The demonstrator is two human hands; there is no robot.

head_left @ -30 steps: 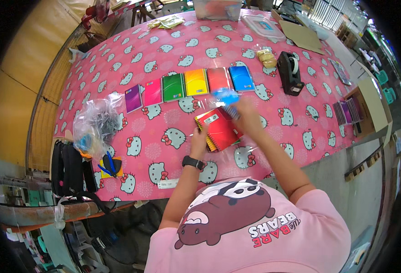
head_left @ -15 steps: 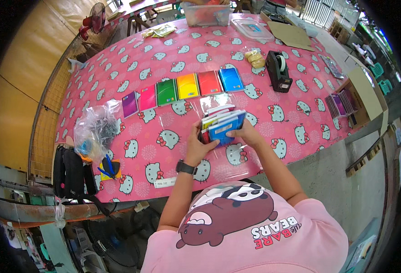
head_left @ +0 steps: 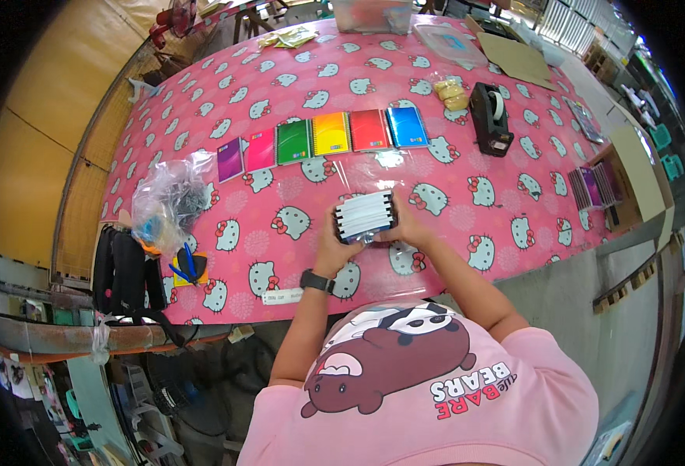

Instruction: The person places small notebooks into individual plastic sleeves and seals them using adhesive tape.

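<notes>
A stack of small spiral notebooks [head_left: 366, 216] is gripped between my two hands, its white page edges facing up and its covers mostly out of sight. My left hand [head_left: 336, 239] closes on the stack's left side, and my right hand [head_left: 404, 224] presses the right side. Beyond them runs a slanting row of single notebooks: purple [head_left: 230, 159], pink [head_left: 261, 149], green [head_left: 293, 142], yellow [head_left: 331, 133], red [head_left: 370, 130] and blue [head_left: 407, 126]. Clear plastic [head_left: 334, 175] lies on the table between the row and my hands.
At left are a plastic bag of dark items [head_left: 173, 198], blue-handled pliers [head_left: 187, 264] and a black bag [head_left: 125, 268]. A tape dispenser [head_left: 491, 120] stands right of the row. An open carton [head_left: 630, 182] with purple notebooks [head_left: 591, 186] sits at the right edge. A clear bin [head_left: 373, 15] stands far back.
The loosely fanned notebooks in my hands are now squared into an even stack, tipped so the page edges face up instead of the blue cover. The whole view has shifted slightly.
</notes>
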